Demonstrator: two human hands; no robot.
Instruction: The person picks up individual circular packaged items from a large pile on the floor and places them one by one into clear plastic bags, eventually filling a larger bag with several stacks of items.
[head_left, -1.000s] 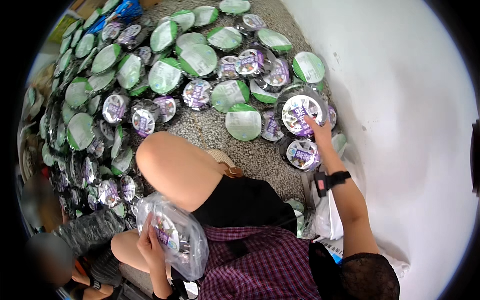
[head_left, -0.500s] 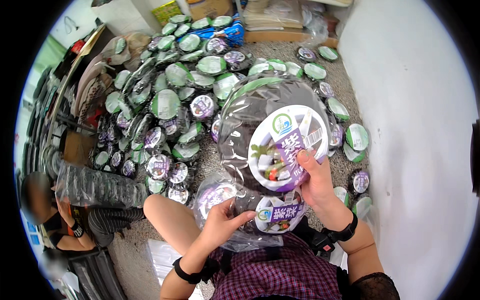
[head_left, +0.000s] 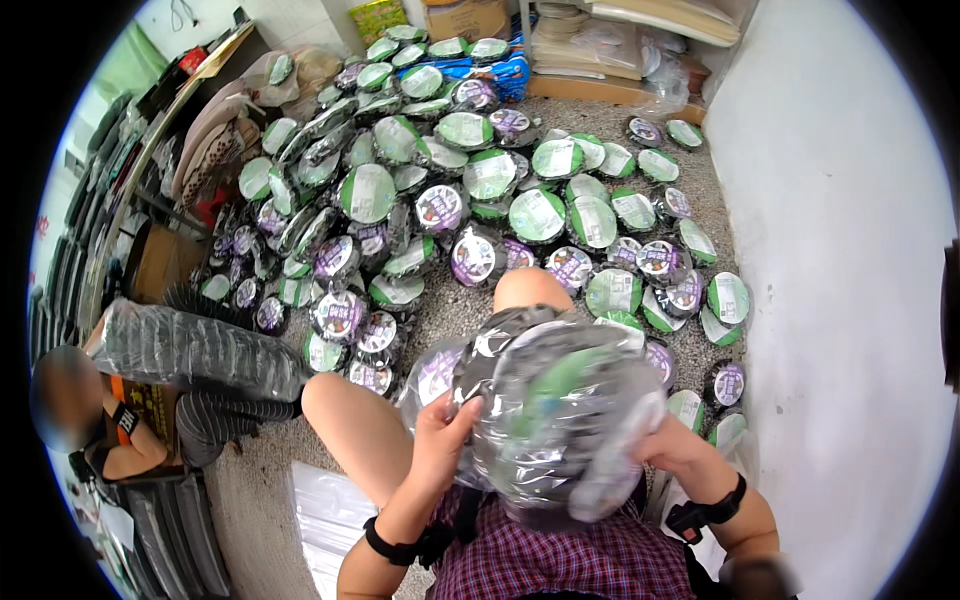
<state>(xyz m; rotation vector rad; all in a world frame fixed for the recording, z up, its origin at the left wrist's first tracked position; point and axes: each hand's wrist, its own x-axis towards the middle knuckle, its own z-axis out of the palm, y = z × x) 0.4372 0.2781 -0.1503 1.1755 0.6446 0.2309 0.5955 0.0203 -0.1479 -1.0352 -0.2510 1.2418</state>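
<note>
Over my lap I hold a round black dried seaweed pack (head_left: 545,430) in shiny clear wrap, tilted and smeared by motion. A green label shows on it. My right hand (head_left: 672,442), partly blurred, is closed on its right edge. My left hand (head_left: 440,440) is closed at the left, thumb pressing on the wrapped plastic. Beside that hand a clear plastic bag (head_left: 428,375) shows a purple and white label through it. Where the bag ends and the pack begins is hard to tell.
Many similar seaweed packs (head_left: 365,193) lie heaped on the speckled floor ahead. A white wall (head_left: 840,250) bounds the right. At left, another person holds a long clear bag (head_left: 200,345) of stacked packs. Flat clear plastic bags (head_left: 325,515) lie by my left leg.
The large pack has come down toward my lap and turned from its purple label to a green one. My right hand has moved lower and slightly right. The view has shifted, showing more floor packs.
</note>
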